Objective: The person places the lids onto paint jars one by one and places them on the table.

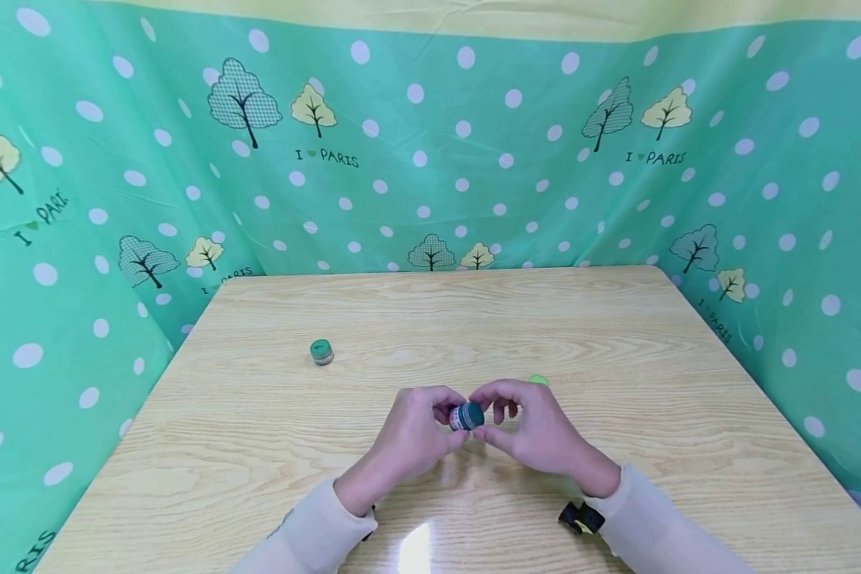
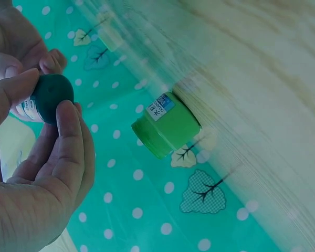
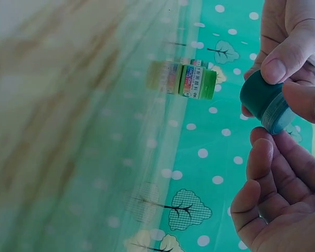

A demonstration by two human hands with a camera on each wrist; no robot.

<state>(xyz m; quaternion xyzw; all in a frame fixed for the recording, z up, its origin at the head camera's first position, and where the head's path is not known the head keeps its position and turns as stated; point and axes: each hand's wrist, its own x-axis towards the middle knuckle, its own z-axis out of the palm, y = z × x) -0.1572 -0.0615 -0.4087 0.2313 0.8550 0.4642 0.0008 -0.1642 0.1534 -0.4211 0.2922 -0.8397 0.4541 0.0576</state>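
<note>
A small dark teal paint jar is held between both hands above the table. My left hand grips it from the left, its thumb and fingers closed around the dark end in the left wrist view. From the right side, the thumb and index fingertip of my right hand pinch the ribbed end. The other right fingers curl loosely. Just beyond the right hand, a lime-green jar is mostly hidden behind it.
To the far left on the wooden table stands another small jar with a green lid. A labelled green jar shows in the left wrist view. Polka-dot curtain surrounds the table's back and sides.
</note>
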